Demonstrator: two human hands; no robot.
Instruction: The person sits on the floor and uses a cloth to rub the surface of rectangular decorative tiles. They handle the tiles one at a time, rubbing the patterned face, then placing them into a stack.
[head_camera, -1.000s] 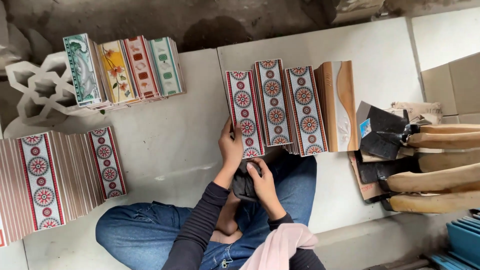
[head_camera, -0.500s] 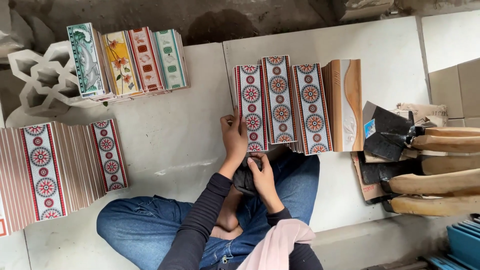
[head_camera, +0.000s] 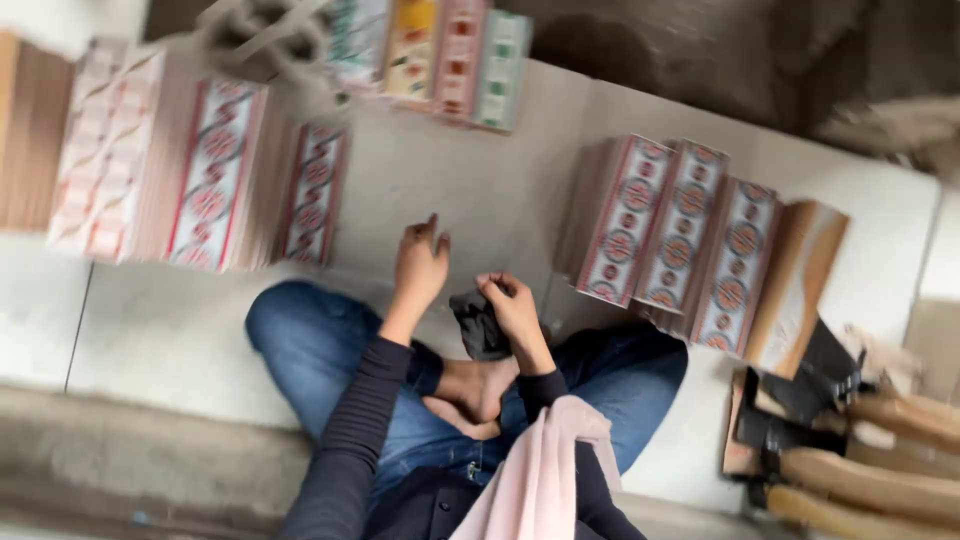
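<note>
I sit cross-legged in blue jeans on a pale tiled floor (head_camera: 480, 190). My right hand (head_camera: 512, 308) pinches a dark grey cloth (head_camera: 479, 326) that hangs down over my bare foot. To its left, my left hand (head_camera: 420, 265) is lifted off the floor with fingers loosely spread and nothing in it. Ahead to the right stands a row of upright tiles with red and white round patterns (head_camera: 675, 235). A second stack of the same patterned tiles (head_camera: 215, 185) stands to the left.
Colourful patterned tiles (head_camera: 440, 55) stand in a row at the back. A tan tile (head_camera: 800, 285) leans at the right end of the near row. Wooden-handled tools and dark brushes (head_camera: 850, 440) lie at the right. A pink scarf (head_camera: 535, 470) hangs from my chest.
The view has swung and tilted to the left. My left hand has come off the patterned tiles and now hangs free. My right hand still holds the dark cloth.
</note>
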